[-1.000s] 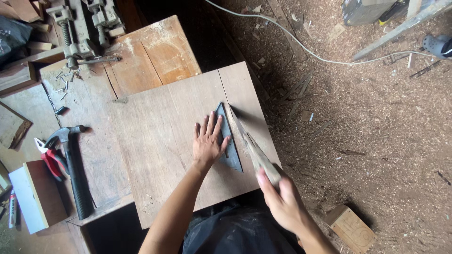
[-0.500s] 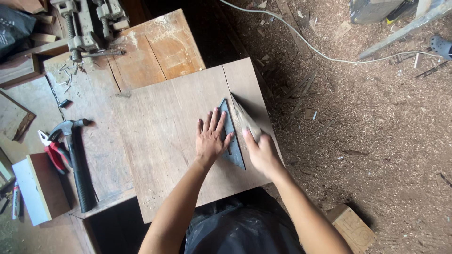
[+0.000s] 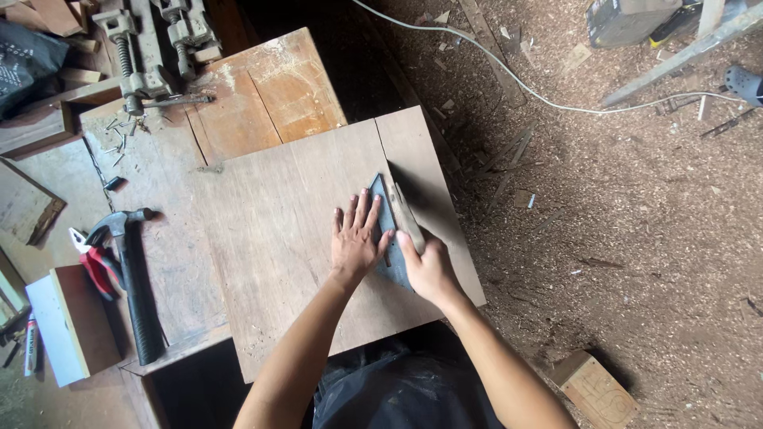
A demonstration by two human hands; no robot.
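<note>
You are looking straight down at a worn wooden workbench [image 3: 159, 191] that fills the left half of the view; to its right lies a dirt floor [image 3: 636, 238] thick with sawdust and wood scraps. A large flat plywood sheet [image 3: 278, 238] rests on the bench, its right edge reaching out over the floor. Near that right edge lies a dark triangular square [image 3: 385, 230], flat on the sheet, its point aimed away from you.

Your left hand [image 3: 356, 240] is spread open, palm down, fingers splayed, pressing on the sheet and the left part of the square. Your right hand [image 3: 429, 268] sits just beside it, touching the square's near right side, curled around a slim pale tool [image 3: 404, 213] that runs along the square's right edge; what kind of tool it is cannot be told. The two hands are close together, nearly touching.

At the bench's far end stands a metal vise [image 3: 151, 48], with loose nails [image 3: 119, 135] scattered before it. On the left lies a black-handled claw hammer [image 3: 131, 278], with red-handled pliers [image 3: 95, 266] just beside it. A white cable [image 3: 509, 75] trails across the floor, and a small wood block [image 3: 596, 389] lies at lower right.
</note>
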